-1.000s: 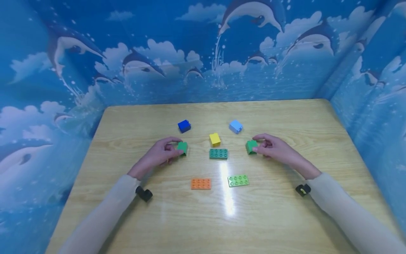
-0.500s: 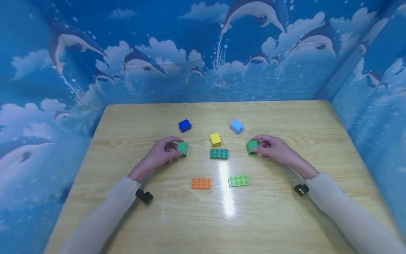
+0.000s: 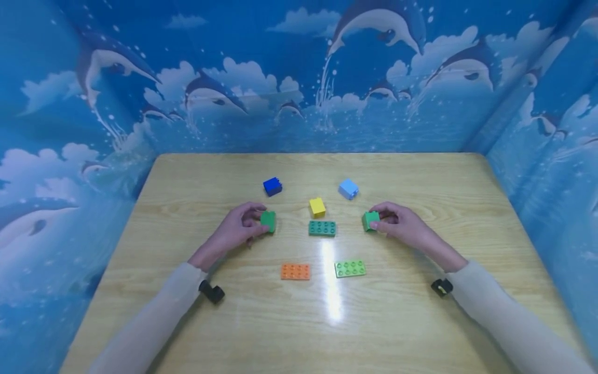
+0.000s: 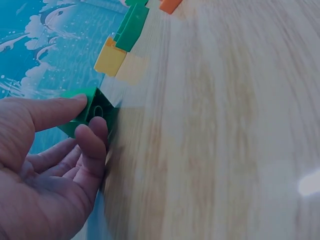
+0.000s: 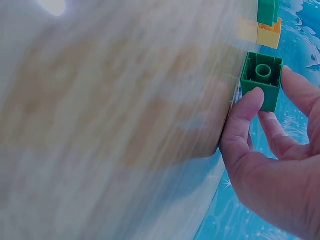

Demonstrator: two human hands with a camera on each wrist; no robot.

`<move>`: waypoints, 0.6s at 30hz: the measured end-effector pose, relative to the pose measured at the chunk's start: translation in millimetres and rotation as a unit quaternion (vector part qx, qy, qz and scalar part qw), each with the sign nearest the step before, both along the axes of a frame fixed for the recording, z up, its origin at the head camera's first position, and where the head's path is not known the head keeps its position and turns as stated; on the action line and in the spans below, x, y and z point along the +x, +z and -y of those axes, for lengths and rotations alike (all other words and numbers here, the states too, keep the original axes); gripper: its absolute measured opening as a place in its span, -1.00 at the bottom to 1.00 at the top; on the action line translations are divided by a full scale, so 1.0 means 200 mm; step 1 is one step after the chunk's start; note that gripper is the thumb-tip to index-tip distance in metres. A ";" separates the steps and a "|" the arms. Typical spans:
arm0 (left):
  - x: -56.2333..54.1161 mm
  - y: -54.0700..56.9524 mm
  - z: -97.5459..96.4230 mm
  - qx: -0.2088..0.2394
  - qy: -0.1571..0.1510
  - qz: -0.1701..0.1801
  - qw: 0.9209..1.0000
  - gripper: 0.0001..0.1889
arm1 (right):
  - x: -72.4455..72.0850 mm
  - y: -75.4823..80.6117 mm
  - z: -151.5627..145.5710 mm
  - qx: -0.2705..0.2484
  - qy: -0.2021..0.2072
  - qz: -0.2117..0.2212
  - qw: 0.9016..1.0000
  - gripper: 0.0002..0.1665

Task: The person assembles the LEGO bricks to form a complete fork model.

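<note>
The wood-grain table (image 3: 397, 327) carries 6 loose bricks (image 3: 322, 228); 2 held green blocks (image 3: 268, 218) perhaps touch it.

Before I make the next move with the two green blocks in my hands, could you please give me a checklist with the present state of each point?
1. Left hand pinches left green building block: ok.
2. Right hand pinches right green building block: ok.
3. Dark green eight-stud brick lies studs up: ok.
4. Gaps between that brick and both held blocks: ok, visible in the head view.
5. Left block's hollow underside fully uncovered: not ok, fingertips overlap it in the left wrist view.
6. Held blocks clear of the table: cannot tell.
</note>
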State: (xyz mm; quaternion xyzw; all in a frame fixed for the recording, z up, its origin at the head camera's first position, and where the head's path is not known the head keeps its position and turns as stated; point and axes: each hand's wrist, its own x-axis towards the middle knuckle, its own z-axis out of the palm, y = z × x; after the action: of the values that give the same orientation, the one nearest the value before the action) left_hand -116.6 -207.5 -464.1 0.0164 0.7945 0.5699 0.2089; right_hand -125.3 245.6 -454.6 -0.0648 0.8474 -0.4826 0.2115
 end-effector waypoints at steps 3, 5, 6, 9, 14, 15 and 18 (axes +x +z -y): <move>0.00 -0.01 0.02 -0.015 0.002 0.002 1.000 -0.40 | 0.00 0.01 0.00 -0.001 -0.003 0.002 1.000 -0.38; 0.00 -0.01 0.04 -0.020 0.005 0.000 1.000 -0.41 | 0.00 0.01 0.00 -0.003 -0.004 0.001 1.000 -0.39; 0.00 -0.01 0.05 -0.022 0.006 -0.002 1.000 -0.42 | 0.00 0.01 0.00 -0.003 -0.004 0.000 1.000 -0.39; 0.00 -0.01 0.08 -0.021 0.010 -0.011 1.000 -0.46 | 0.00 0.01 0.00 -0.001 -0.003 -0.007 1.000 -0.39; 0.03 -0.01 0.13 -0.022 0.010 -0.027 0.999 -0.51 | 0.01 0.00 -0.01 0.003 0.005 -0.021 1.000 -0.40; 0.04 -0.01 0.14 -0.025 0.013 -0.027 0.999 -0.51 | 0.01 0.00 -0.01 0.002 0.008 -0.023 1.000 -0.41; 0.05 0.00 0.17 -0.029 0.016 -0.030 0.999 -0.50 | 0.02 0.00 -0.01 -0.004 0.009 -0.024 1.000 -0.42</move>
State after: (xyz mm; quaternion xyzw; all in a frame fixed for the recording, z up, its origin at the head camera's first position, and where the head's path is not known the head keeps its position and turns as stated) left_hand -107.3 -241.7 -463.2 0.0151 0.8171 0.5487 0.1760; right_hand -121.5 247.4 -455.3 -0.0845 0.8498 -0.4824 0.1949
